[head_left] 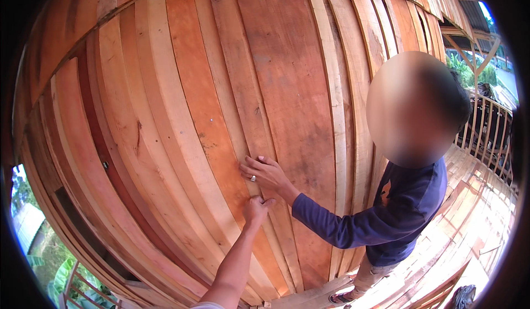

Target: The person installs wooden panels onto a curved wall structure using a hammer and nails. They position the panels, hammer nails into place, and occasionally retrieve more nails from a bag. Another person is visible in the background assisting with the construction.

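My left hand (256,209) reaches up to a wall of upright boards, its fingers curled in and its thumb out to the right. It rests against a narrow wooden strip (229,107) that runs up the wall. Whatever its fingers hold, if anything, is hidden. Just above it, another person's hand (265,173) with a ring lies spread on the same strip and the board beside it. To the right of the strip is a wide reddish-brown board (292,88); to its left, an orange board (201,104). My right hand is out of view.
The other person (408,209), in a dark blue long-sleeved top, stands close on the right, one arm stretched across the wall. Behind them lie a plank floor (469,220) and a slatted railing (488,124). A dark bag-like bundle (462,297) sits at the lower right.
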`<state>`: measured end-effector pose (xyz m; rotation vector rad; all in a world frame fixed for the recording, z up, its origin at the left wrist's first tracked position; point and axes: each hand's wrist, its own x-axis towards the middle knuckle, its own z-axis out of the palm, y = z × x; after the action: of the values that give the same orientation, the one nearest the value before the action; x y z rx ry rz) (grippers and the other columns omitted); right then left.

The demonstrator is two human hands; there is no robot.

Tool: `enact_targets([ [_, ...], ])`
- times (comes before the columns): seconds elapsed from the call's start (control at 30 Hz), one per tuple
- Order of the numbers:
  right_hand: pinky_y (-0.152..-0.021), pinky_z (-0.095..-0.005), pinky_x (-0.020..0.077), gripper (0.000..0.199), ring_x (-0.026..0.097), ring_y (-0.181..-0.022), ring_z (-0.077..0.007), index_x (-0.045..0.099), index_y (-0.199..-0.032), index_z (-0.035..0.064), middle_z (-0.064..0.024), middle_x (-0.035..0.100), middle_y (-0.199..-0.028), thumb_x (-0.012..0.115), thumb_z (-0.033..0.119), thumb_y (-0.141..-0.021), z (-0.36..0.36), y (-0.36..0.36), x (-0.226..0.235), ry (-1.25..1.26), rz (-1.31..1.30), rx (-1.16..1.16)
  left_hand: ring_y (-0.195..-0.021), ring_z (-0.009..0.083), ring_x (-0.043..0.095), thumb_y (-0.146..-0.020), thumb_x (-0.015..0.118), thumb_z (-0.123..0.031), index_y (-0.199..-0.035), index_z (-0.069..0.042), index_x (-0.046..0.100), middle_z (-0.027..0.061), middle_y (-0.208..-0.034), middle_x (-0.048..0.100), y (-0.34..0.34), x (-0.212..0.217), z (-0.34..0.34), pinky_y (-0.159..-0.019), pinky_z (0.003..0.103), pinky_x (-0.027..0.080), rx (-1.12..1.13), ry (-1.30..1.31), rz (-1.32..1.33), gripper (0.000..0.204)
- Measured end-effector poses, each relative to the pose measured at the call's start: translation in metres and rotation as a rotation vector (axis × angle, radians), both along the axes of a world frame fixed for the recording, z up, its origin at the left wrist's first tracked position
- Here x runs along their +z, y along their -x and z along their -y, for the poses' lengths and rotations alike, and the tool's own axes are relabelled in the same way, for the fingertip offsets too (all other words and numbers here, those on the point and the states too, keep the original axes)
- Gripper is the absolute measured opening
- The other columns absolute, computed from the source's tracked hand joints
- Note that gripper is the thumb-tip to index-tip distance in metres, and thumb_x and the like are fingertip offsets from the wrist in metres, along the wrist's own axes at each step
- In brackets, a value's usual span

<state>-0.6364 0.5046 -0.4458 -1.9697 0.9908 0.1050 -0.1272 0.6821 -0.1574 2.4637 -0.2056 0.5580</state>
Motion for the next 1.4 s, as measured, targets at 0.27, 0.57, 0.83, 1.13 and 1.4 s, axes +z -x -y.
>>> enact_targets([
  [0.27, -0.072, -0.0509, 0.0472, 0.029, 0.061, -0.084, -0.0459, 0.051, -0.103, -0.0033, -0.0310, 0.062, -0.091, 0.055, 0.018, -0.083, 0.008, -0.013, -0.004, -0.073, 0.096, -0.003, -0.057, 0.0343, 0.062, -0.071, 0.081, -0.045, -0.061, -0.002, 0.063, 0.0153, -0.059, 0.063, -0.010, -0.007, 0.006, -0.056, 0.045, 0.047, 0.053, 0.019, 0.097, 0.048],
  [0.57, -0.063, -0.0438, 0.0470, 0.022, 0.058, -0.064, -0.0369, 0.052, -0.085, -0.0004, -0.0206, 0.057, -0.067, 0.060, 0.011, -0.069, 0.016, -0.032, -0.075, 0.109, 0.189, -0.106, -0.055, 0.0348, 0.059, -0.073, 0.081, -0.043, -0.060, -0.001, 0.060, 0.0158, -0.058, 0.061, -0.010, -0.001, -0.006, -0.054, 0.045, 0.044, 0.058, -0.004, 0.066, 0.049],
  [0.83, -0.067, -0.0491, 0.0481, 0.029, 0.063, -0.073, -0.0442, 0.052, -0.096, -0.0019, -0.0270, 0.061, -0.074, 0.064, 0.015, -0.075, 0.018, -0.004, -0.050, -0.012, 0.144, -0.228, -0.048, 0.0333, 0.047, -0.073, 0.081, -0.041, -0.059, 0.001, 0.057, 0.0178, -0.053, 0.054, -0.028, -0.012, 0.026, -0.053, 0.045, 0.040, -0.083, -0.012, 0.217, 0.050],
  [1.13, -0.074, -0.0522, 0.0486, 0.031, 0.063, -0.081, -0.0419, 0.048, -0.107, 0.0054, -0.0221, 0.064, -0.083, 0.056, 0.018, -0.079, 0.016, 0.030, -0.013, 0.096, 0.149, -0.258, -0.053, 0.0219, 0.035, -0.082, 0.069, -0.056, -0.063, 0.004, 0.050, 0.0102, -0.053, 0.042, -0.095, -0.038, -0.037, -0.052, 0.042, 0.037, -0.137, -0.126, 0.208, 0.066],
  [1.4, -0.075, -0.0483, 0.0480, 0.038, 0.064, -0.082, -0.0384, 0.048, -0.109, 0.0046, -0.0200, 0.063, -0.086, 0.070, 0.022, -0.083, 0.033, 0.049, 0.020, 0.260, 0.285, -0.978, -0.057, 0.0236, 0.040, -0.082, 0.067, -0.059, -0.068, 0.006, 0.053, 0.0124, -0.060, 0.050, -0.097, -0.035, -0.032, -0.059, 0.041, 0.041, -0.186, -0.048, 0.130, 0.068],
])
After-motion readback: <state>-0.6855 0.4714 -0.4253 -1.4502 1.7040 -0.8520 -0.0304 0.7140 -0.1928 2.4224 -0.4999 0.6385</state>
